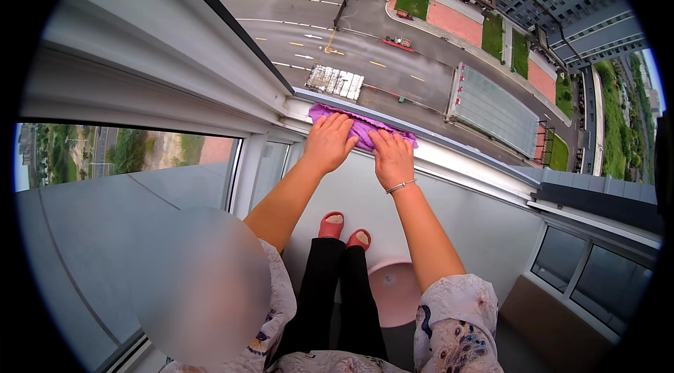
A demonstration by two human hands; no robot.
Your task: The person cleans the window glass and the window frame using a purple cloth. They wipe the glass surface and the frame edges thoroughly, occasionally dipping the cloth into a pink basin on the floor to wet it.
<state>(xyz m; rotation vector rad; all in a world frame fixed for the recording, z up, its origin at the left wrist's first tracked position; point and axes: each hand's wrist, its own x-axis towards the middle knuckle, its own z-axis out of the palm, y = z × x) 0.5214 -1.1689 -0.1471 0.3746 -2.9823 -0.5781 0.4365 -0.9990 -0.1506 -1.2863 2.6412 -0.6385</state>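
Observation:
A crumpled purple cloth (363,124) lies along the white window sill (477,173), just inside the outer edge of the frame. My left hand (328,140) holds down its left part, fingers bent over the fabric and thumb to the side. Close by on the right, my right hand (393,159) grips the other part of the cloth with curled fingers. A thin bracelet (400,185) circles my right wrist. Both arms reach forward, and the fingers hide some of the cloth.
Beyond the sill is a long drop to a road (281,11) with vehicles and buildings. A pink basin (393,292) stands on the floor by my legs. A window frame (242,162) rises at left; sliding panes (562,257) are at right.

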